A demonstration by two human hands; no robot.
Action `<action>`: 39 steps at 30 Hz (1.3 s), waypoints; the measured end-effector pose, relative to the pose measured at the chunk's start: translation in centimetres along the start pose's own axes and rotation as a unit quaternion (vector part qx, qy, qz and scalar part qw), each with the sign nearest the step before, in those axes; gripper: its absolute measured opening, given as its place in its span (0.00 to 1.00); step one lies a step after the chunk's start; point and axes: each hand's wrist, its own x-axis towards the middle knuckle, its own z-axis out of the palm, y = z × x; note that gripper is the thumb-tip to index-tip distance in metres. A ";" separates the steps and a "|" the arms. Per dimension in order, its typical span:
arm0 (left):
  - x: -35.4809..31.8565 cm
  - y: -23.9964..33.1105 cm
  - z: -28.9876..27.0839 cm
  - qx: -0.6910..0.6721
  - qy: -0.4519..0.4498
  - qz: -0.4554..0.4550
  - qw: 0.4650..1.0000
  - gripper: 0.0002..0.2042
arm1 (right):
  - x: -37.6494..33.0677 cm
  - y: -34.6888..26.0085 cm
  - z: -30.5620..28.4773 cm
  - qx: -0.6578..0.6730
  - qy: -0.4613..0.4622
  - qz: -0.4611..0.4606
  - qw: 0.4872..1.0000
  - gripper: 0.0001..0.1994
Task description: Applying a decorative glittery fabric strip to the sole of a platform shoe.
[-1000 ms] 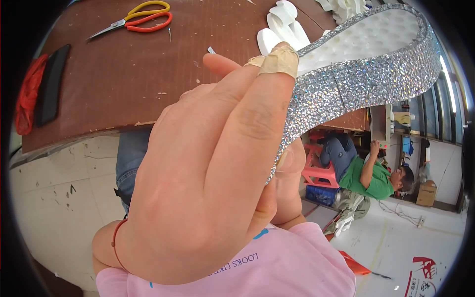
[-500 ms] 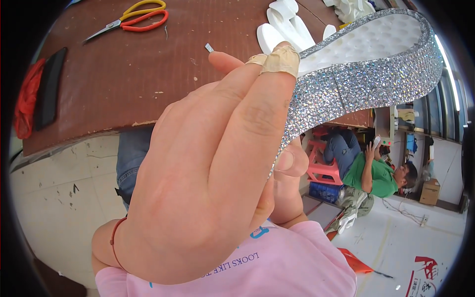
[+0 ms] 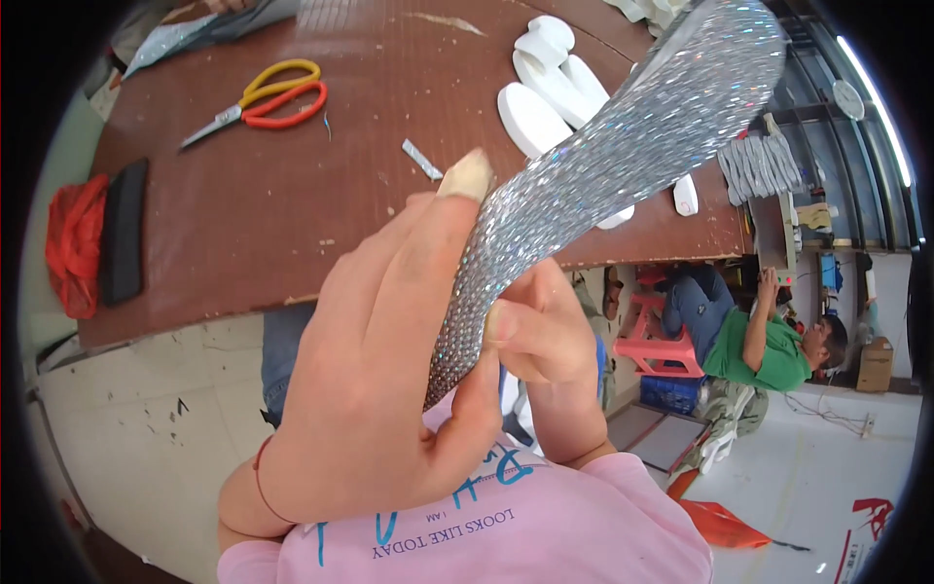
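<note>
A wedge-shaped shoe sole covered in silver glitter material [image 3: 623, 146] slants up to the right in front of me. My left hand [image 3: 379, 341] is wrapped round its narrow, lower end, with tape on a fingertip. Against the right edge of that same end, my right hand [image 3: 550, 326] pinches with its thumb, its other fingers partly hidden. The glittery side faces me, slightly smeared by motion. A small silver strip [image 3: 421, 159] lies on the table past my left fingers. White bare sole pieces [image 3: 535, 117] lie beyond the held sole.
On the brown table [image 3: 389, 88] are scissors [image 3: 282, 102] with yellow and red handles, a black flat object [image 3: 124, 234] and a red plastic bag [image 3: 76, 248]. Grey ribbed pieces [image 3: 759, 167] sit at the right. A person in green [image 3: 754, 346] sits near a pink stool [image 3: 657, 341].
The sole has turned over, so its white pitted inner face no longer shows and the glittery side faces me. Both hands stay on it. The whole view has shifted slightly.
</note>
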 end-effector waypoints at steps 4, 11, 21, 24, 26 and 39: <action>0.6 -0.1 -0.1 -0.027 -0.013 -0.014 0.999 0.33 | 1.0 -0.4 0.2 0.027 -0.027 -0.006 0.999 0.38; 2.1 -1.3 0.5 0.032 0.051 0.011 0.998 0.31 | 2.6 -0.5 -1.3 -0.044 -0.053 -0.052 0.996 0.40; 4.0 -3.4 0.9 0.003 0.055 -0.026 0.998 0.29 | 6.2 -3.5 -2.0 -0.075 0.079 -0.235 0.966 0.30; 5.2 -3.5 0.7 -0.007 0.065 -0.022 0.998 0.29 | 7.6 -4.3 -1.7 -0.034 0.080 -0.267 0.960 0.27; 6.1 -3.5 0.6 0.012 0.056 -0.026 0.998 0.29 | 8.2 -4.8 -2.2 -0.015 0.081 -0.253 0.964 0.26; 13.3 -8.4 -0.6 -0.077 0.104 -0.201 0.971 0.23 | 11.2 -9.2 -3.3 -0.156 0.139 -0.201 0.957 0.24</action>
